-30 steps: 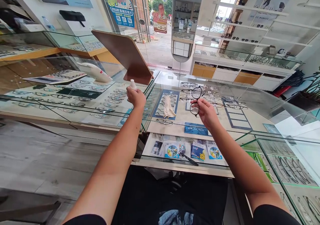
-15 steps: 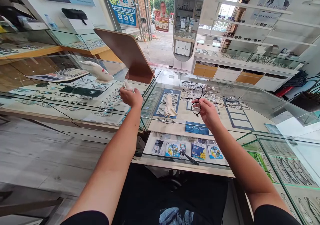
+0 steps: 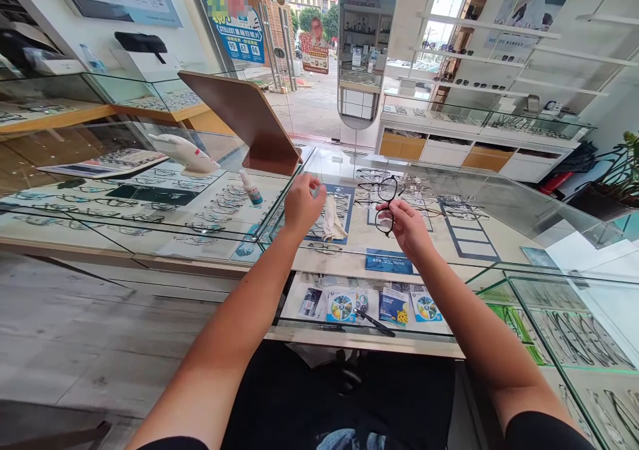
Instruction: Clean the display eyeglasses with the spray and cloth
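My right hand (image 3: 408, 226) pinches a pair of round black glasses (image 3: 385, 220) upright above the glass counter. My left hand (image 3: 302, 204) is over the counter with its fingers bent and apart, holding nothing. Just right of that hand lies a crumpled cream cloth (image 3: 332, 220). A small white bottle with a blue label (image 3: 251, 189) stands on the glass to the left of my left hand.
A brown tilted board on a stand (image 3: 244, 110) rises behind the bottle. Beside it is a white hand-shaped display (image 3: 186, 153). A blue card (image 3: 388, 261) lies near the front. An oval mirror (image 3: 365, 50) stands beyond the counter. Leaflets and a black pen (image 3: 375, 323) are in front.
My left hand has let go of the small bottle, which now stands on the glass, and has moved right towards the cloth. My right hand still holds the glasses.
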The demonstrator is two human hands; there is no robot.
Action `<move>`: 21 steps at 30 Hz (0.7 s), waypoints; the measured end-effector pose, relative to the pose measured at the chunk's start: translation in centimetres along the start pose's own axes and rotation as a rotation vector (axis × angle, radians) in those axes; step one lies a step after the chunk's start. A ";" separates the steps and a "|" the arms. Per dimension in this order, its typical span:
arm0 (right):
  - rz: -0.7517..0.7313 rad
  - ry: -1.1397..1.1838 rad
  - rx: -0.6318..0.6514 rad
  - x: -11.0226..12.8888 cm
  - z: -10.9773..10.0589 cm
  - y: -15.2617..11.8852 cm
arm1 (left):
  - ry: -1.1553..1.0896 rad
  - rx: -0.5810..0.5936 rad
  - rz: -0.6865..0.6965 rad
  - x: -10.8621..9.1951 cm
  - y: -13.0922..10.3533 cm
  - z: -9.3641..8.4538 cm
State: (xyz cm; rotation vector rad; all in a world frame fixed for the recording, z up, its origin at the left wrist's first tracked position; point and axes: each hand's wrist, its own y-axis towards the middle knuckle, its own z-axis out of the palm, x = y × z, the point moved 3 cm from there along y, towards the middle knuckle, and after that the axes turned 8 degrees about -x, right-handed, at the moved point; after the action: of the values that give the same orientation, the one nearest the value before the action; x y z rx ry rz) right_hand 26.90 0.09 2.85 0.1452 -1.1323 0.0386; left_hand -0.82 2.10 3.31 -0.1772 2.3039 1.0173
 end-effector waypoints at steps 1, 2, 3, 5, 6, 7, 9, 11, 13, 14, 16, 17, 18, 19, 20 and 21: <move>0.002 0.002 -0.005 0.0 0.0 0.0 | 0.043 0.115 -0.017 -0.4 -0.6 0.9; 0.004 0.005 -0.009 0.0 0.1 0.0 | 0.079 0.217 -0.054 -0.5 -1.2 1.6; 0.004 0.009 -0.013 0.0 0.1 0.0 | 0.099 0.292 -0.100 -0.5 -1.6 2.2; 0.002 0.012 -0.018 -0.1 0.0 0.1 | 0.095 0.378 -0.182 -0.2 -2.1 2.8; 0.000 0.010 -0.017 -0.2 0.0 0.1 | 0.076 0.391 -0.211 0.1 -2.2 3.0; -0.002 0.007 -0.016 -0.2 0.0 0.1 | 0.053 0.391 -0.235 0.4 -2.1 3.0; -0.005 -0.004 -0.010 -0.3 -0.1 0.1 | -0.005 0.379 -0.287 1.2 -1.7 3.0; -0.008 -0.016 -0.004 -0.3 -0.1 0.0 | -0.088 0.353 -0.355 1.9 -1.2 3.0; -0.009 -0.023 -0.001 -0.2 -0.1 0.0 | -0.201 0.322 -0.425 2.3 -1.0 3.3; -0.007 -0.022 -0.002 -0.2 0.0 -0.1 | -0.266 0.308 -0.460 2.4 -1.0 3.4; 0.000 -0.014 -0.004 -0.1 0.1 -0.1 | -0.395 0.290 -0.534 2.3 -1.0 3.8; 0.004 -0.011 -0.005 0.0 0.1 -0.2 | -0.456 0.288 -0.569 2.1 -1.1 3.9; 0.007 -0.010 -0.004 0.0 0.1 -0.2 | -0.515 0.288 -0.602 1.8 -1.2 4.0; 0.007 -0.010 -0.002 0.1 0.2 -0.2 | -0.573 0.290 -0.630 1.5 -1.3 4.1; 0.007 -0.011 0.000 0.1 0.2 -0.3 | -0.631 0.293 -0.651 1.1 -1.4 4.1; 0.006 -0.012 0.001 0.2 0.2 -0.3 | -0.687 0.294 -0.665 0.7 -1.5 4.1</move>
State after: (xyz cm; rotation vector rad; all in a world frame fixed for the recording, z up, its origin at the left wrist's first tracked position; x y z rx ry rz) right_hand 26.79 -0.23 3.10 0.1432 -1.1446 0.0439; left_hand 1.08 4.04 -0.14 -0.3737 1.5590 0.3125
